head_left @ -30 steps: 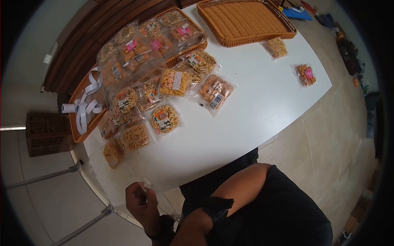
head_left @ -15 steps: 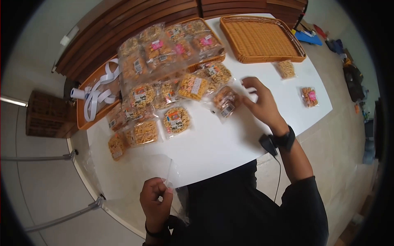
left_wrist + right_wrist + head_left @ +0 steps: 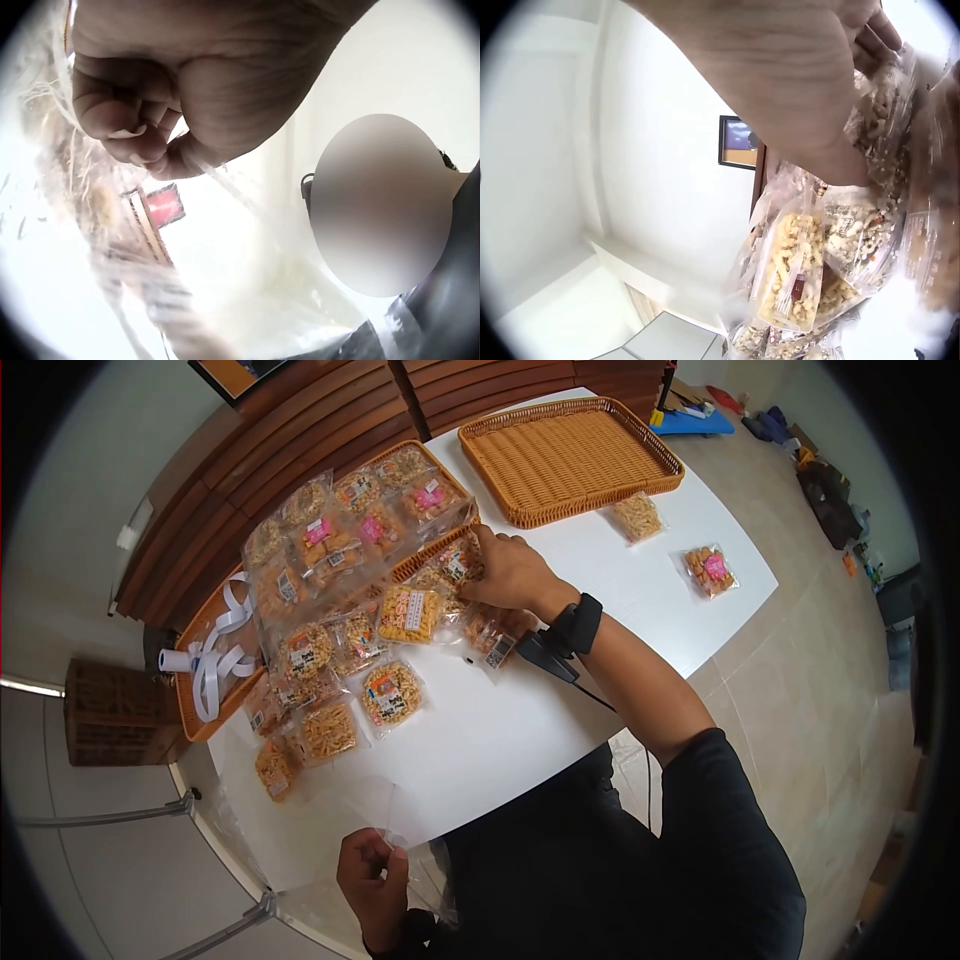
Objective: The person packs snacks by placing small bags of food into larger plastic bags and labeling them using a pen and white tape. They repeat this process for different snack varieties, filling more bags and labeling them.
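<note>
My left hand [image 3: 375, 880] pinches the edge of a clear plastic bag [image 3: 385, 810] at the table's near side; in the left wrist view its fingers are curled and the clear film [image 3: 232, 187] trails from them. Farther over the table, my right hand [image 3: 518, 575] grips a clear packet of puffed-grain snack [image 3: 460, 563], thumb on the near side and fingers on the far side. That packet [image 3: 881, 124] shows under the curled fingers in the right wrist view. Just below the right hand lies a packet of brown stick snacks [image 3: 497, 645], partly covered by the wrist. A yellow snack packet [image 3: 408, 613] is on its left.
A wicker tray [image 3: 570, 460] stands at the back, with two snack packets [image 3: 637, 517] to its front right. Bagged snacks fill another basket [image 3: 455, 485] at the back left. More packets [image 3: 392, 693] lie before it. White ribbon [image 3: 207, 685] sits in a basket at far left.
My right hand has come up from low beside the left wrist, over the stick-snack packet, then left onto the puffed-grain packet. The left hand keeps holding the bag; the head view has shifted.
</note>
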Available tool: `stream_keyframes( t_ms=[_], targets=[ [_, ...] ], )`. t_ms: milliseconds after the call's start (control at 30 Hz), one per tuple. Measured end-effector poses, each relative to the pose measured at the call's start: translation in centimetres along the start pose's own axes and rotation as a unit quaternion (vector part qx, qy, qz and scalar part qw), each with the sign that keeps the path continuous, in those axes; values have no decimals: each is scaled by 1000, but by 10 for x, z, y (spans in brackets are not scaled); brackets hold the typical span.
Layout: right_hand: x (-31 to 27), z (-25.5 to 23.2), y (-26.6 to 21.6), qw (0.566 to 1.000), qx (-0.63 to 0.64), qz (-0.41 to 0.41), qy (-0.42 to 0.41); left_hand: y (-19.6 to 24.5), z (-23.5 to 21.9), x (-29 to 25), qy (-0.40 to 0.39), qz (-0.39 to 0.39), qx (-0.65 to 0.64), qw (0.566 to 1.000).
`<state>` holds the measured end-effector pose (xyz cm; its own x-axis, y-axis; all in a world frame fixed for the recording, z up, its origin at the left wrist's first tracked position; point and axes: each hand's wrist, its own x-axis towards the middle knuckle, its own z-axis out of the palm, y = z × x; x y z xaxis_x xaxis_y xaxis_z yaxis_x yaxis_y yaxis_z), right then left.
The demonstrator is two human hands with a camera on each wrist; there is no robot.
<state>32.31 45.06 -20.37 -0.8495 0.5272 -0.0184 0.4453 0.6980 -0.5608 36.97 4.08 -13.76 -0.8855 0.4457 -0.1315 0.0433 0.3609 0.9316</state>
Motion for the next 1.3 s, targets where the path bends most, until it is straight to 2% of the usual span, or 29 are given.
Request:
stream_keyframes(
  t_ms=[133, 167, 400, 500, 600, 733, 767, 867, 900, 1000, 1067, 1167, 1300],
  targets=[
    [-14, -12, 11, 1000, 15, 18, 18, -2, 0, 2, -3, 6, -9, 1000],
    [-21, -17, 18, 998, 57, -1, 33, -1, 0, 2, -2, 7, -11, 1000],
    [-103, -86, 74, 987, 82, 75, 113, -1, -2, 3, 1, 1, -4, 1000],
    [-123, -97, 97, 983, -25, 126, 129, -4, 0, 5, -10, 1, 15, 1000],
    [-125, -83, 115, 980, -91, 148, 101, -5, 3, 7, -34, 17, 21, 999],
    [-117, -65, 114, 971, -167, 91, 147, -6, 1, 1, -31, 38, 41, 998],
    [-116, -64, 109, 969, -184, 109, 124, -5, 0, -1, -26, 30, 39, 998],
    [-109, -56, 74, 940, -234, -16, 250, -4, -1, -5, -15, 14, 31, 999],
    [-100, -54, 70, 940, -206, -78, 260, -5, -1, -6, -15, 14, 31, 999],
    [-77, -43, 34, 980, -103, -126, 118, -7, 1, -6, -21, 26, 38, 999],
    [-57, -32, 8, 976, -60, -196, 67, -5, 2, -6, -24, 35, 42, 998],
    [-26, -12, -20, 977, -54, -208, -4, -1, 2, -9, -19, 40, 44, 998],
    [-8, 18, -27, 988, -20, -146, -38, -2, -2, -13, -15, 51, 44, 998]
  ],
)
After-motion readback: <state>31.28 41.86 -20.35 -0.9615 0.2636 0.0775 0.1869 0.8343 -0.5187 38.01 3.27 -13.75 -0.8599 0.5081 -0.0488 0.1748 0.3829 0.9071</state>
